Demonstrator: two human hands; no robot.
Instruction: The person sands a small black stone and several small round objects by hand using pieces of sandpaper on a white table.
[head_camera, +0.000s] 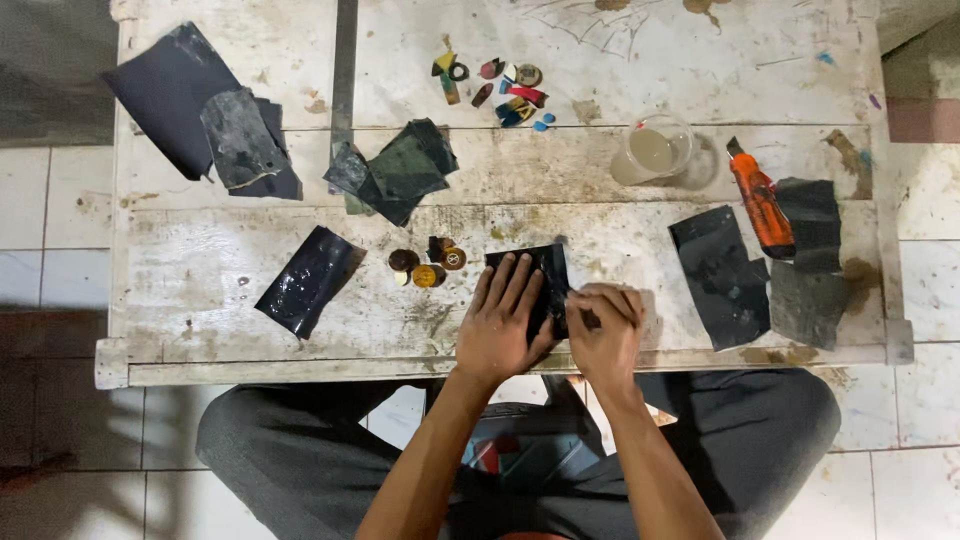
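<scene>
Worn white table (250, 290), tiled floor (40, 200)

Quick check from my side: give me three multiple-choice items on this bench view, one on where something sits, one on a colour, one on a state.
1. Where does the orange utility knife lie?
A. right of the clear cup
B. beside the far-left sheets
C. on the floor

2. What colour is the sheet under the hands?
A. white
B. black
C. orange

3. How is the left hand set?
A. clenched in the air
B. lying flat on the sheet
C. gripping the cup

Answers:
1 A, the knife lies just right of the clear cup on the table.
2 B, the sheet shows dark black.
3 B, its fingers are spread on the sheet, while the right hand is curled at the sheet's edge.
</scene>
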